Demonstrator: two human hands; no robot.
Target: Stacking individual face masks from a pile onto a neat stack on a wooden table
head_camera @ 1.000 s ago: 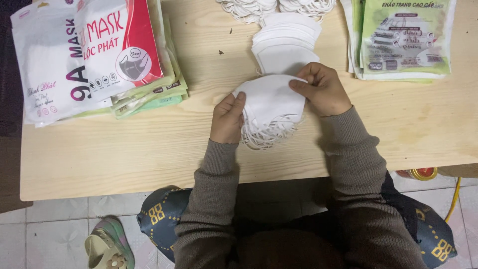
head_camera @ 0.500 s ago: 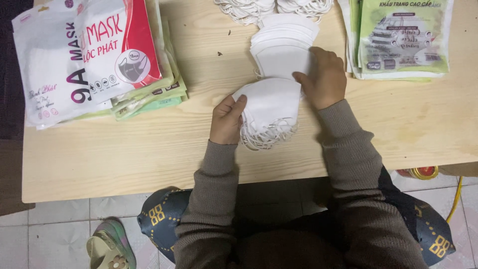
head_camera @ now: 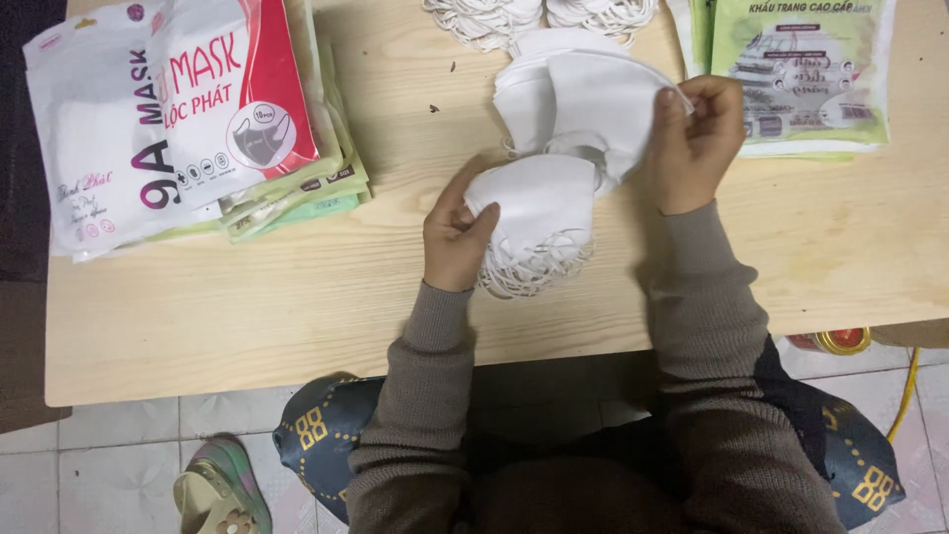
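Observation:
My left hand [head_camera: 458, 235] grips a small stack of white face masks [head_camera: 534, 213], their ear loops hanging over the wooden table [head_camera: 297, 297]. My right hand [head_camera: 697, 138] pinches the edge of a white mask on top of a larger pile of white masks [head_camera: 578, 94] just beyond. Both piles touch each other in the middle of the table.
A stack of printed mask pouches [head_camera: 188, 119] lies at the left of the table, another stack of green pouches [head_camera: 801, 69] at the far right. More white masks with loops [head_camera: 534, 15] lie at the far edge. A sandal [head_camera: 222, 489] rests on the tiled floor.
My right hand has moved up and to the right, from the near stack to the larger pile behind it. My left hand stays on the near stack.

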